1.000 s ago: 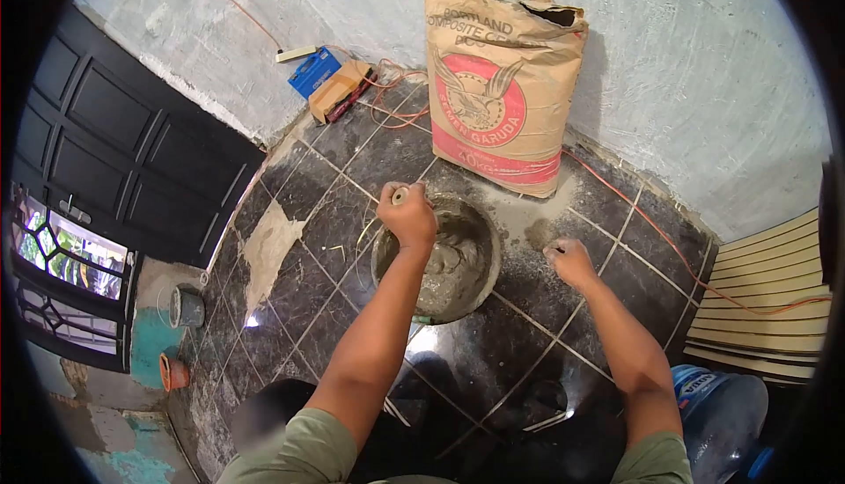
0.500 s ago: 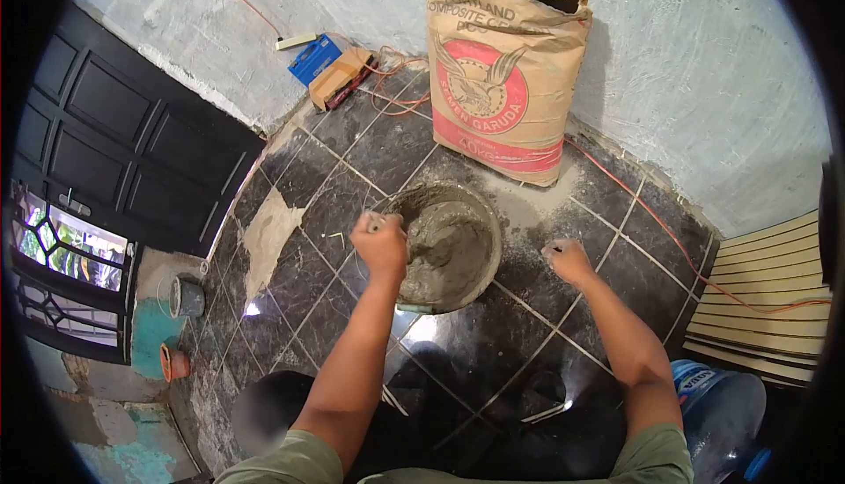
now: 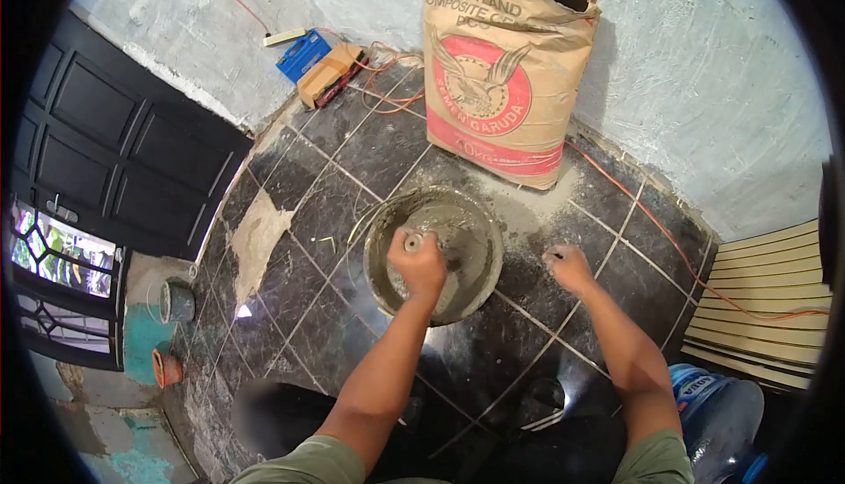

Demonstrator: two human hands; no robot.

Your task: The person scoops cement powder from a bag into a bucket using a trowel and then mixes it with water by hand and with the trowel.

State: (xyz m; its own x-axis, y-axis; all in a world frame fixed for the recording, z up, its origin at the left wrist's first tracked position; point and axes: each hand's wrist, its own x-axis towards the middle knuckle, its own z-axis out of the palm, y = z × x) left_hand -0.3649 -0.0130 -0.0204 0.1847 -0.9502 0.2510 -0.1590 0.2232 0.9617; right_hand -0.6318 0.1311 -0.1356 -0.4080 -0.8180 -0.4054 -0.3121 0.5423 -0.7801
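Note:
My left hand (image 3: pixel 419 266) is closed round a tool's handle (image 3: pixel 412 243), whose round end points up at me. The tool's lower end is hidden behind the hand. Below it stands a round bucket (image 3: pixel 374 283) holding wet grey mortar (image 3: pixel 462 227), its surface stirred and uneven. My right hand (image 3: pixel 570 269) is held to the right of the bucket, over the dark tiles, with fingers curled in a loose fist and only a dark gap showing inside. Grey smears mark its fingertips.
A torn-topped cement bag (image 3: pixel 506 79) leans against the wall behind the bucket. A blue case (image 3: pixel 304 55) and a cardboard box (image 3: pixel 330 75) lie back left. An orange cable (image 3: pixel 656 217) runs along the right. A large water bottle (image 3: pixel 717 414) lies by my right arm.
My left hand has moved right with the tool handle, from the bucket's left rim to over its middle. My right hand has stayed almost still. The view has shifted slightly.

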